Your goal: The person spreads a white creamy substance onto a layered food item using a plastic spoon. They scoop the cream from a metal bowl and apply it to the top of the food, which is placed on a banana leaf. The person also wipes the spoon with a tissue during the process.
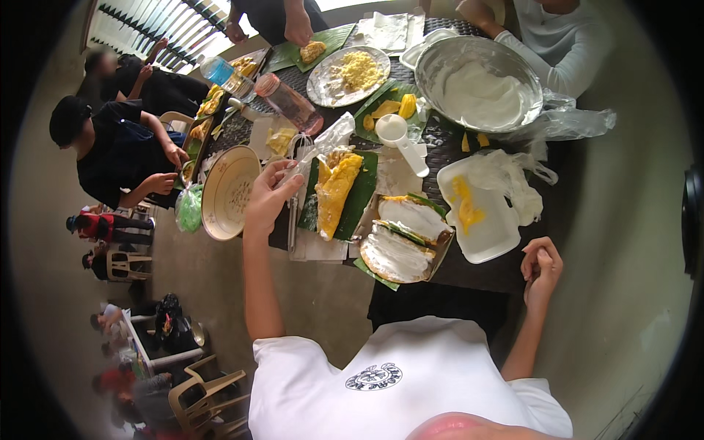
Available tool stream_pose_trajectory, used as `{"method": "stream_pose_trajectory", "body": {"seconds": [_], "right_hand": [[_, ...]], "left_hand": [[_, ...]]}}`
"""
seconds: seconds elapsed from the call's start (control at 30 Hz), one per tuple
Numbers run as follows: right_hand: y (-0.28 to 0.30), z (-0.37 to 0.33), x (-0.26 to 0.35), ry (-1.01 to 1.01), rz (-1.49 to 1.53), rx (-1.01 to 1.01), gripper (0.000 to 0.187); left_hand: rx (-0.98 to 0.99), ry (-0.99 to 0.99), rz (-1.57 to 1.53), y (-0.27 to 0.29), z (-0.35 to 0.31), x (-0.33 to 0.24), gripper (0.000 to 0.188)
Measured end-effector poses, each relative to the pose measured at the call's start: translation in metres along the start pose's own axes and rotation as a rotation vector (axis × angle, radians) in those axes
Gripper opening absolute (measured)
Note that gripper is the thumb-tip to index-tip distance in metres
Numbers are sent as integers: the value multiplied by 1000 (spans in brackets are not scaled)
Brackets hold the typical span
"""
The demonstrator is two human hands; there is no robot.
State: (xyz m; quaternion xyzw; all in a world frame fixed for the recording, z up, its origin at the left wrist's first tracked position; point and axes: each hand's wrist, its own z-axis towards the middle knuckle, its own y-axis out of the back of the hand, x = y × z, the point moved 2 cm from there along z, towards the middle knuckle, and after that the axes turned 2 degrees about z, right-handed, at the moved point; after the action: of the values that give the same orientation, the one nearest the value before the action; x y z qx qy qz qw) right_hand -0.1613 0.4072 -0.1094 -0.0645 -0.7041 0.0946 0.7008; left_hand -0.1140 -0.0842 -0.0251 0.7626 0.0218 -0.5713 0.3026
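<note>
Evidently, left hand (271,194) hovering beside whitish plastic (338,133), grip unclear; right hand (542,270) hanging loosely closed, holding nothing visible, by table's (438,147) near right corner. Yellow roll (338,192) lying on green leaf (366,187) toward near edge; plastic snagging leaf could be toppling roll.

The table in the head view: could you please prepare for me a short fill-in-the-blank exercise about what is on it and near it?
1. The colour of the leaf under the yellow roll is ____.
2. Inside the large metal bowl, the creamy mass is ____ in colour.
3. The smears in the white foam tray are ____.
4. The wearer's own hand nearer to that tray is the ____ one.

Missing words: green; white; yellow; right.
</note>
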Motion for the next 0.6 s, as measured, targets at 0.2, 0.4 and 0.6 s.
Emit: {"method": "stream_pose_trajectory", "body": {"seconds": [0.2,0.4,0.6], "right_hand": [[-4,0,2,29,4,-24,26],[-3,1,1,22,13,-27,25],[5,0,-8,46,67,-22,23]], "left_hand": [[-58,-125,-39,-36,41,-6,50],[-25,-110,-98,-63,59,-21,50],[-91,-227,-159,-60,32,-19,40]]}}
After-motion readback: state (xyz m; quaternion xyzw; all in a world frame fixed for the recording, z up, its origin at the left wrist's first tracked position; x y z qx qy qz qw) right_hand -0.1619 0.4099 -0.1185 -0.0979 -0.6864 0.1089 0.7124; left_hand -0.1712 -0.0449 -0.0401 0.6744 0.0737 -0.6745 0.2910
